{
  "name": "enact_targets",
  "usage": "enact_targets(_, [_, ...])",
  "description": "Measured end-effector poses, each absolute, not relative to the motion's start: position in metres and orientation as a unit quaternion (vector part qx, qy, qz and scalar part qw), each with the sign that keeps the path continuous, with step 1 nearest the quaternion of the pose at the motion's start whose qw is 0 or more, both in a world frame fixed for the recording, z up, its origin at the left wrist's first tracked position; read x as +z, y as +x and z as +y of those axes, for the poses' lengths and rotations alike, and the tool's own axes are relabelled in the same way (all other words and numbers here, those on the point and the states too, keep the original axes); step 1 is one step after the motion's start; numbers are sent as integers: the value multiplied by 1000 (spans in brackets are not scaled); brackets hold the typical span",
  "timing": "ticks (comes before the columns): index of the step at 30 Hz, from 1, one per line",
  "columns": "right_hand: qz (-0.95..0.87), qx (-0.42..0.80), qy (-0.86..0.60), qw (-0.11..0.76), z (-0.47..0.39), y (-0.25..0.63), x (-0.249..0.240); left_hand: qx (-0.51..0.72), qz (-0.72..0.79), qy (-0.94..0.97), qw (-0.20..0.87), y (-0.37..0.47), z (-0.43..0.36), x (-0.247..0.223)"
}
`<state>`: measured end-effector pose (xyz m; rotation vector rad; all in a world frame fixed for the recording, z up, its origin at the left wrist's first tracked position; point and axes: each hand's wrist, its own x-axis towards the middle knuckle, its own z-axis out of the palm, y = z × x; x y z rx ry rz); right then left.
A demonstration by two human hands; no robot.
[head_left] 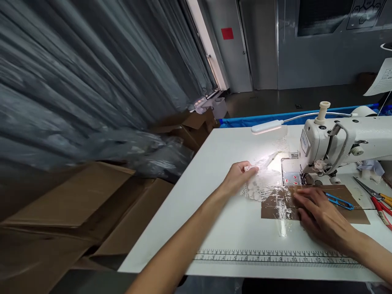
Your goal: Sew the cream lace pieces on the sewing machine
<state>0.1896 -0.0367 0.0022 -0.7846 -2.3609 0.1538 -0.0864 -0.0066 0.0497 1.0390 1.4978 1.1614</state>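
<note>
My left hand (pixel 240 175) pinches the left edge of a piece of white lace fabric (pixel 260 185), which lies on the white table left of the needle area. My right hand (pixel 315 210) rests palm down, fingers apart, on a brown sheet (pixel 275 208) in front of the sewing machine (pixel 324 147). Just right of my right hand, a blue tool (pixel 339 201) lies on that sheet. The lace reaches the metal needle plate (pixel 289 169), under a bright lamp (pixel 267 127).
Dark-bladed scissors (pixel 369 188) and red-handled snips (pixel 380 214) lie at the right. A ruler strip (pixel 269 258) runs along the front table edge. Open cardboard boxes (pixel 70 196) stand left of the table, beside a grey curtain (pixel 92 73).
</note>
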Motion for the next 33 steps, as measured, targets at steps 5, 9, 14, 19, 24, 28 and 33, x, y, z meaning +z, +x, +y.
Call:
enact_targets(5, [-883, 170, -302, 317, -3, 123, 4, 594, 563, 338, 465, -110, -13, 50])
enact_targets(9, [-794, 393, -318, 338, 36, 61, 7, 656, 536, 295, 442, -124, -14, 47])
enact_targets(14, [-659, 608, -275, 348, 62, 14, 4, 694, 508, 273, 430, -131, -10, 44])
enact_targets(19, [-603, 657, -277, 358, 71, 13, -1, 730, 491, 234, 414, -132, -7, 37])
enact_targets(24, [-561, 677, -306, 365, 71, 16, -3, 733, 494, 232, 406, -130, -6, 33])
enact_targets(28, [-546, 676, -319, 379, 69, 13, -6, 718, 504, 272, 395, -126, -5, 18])
enact_targets(33, [-538, 654, -339, 409, 70, 10, -8, 640, 607, 314, 351, -136, 21, -8])
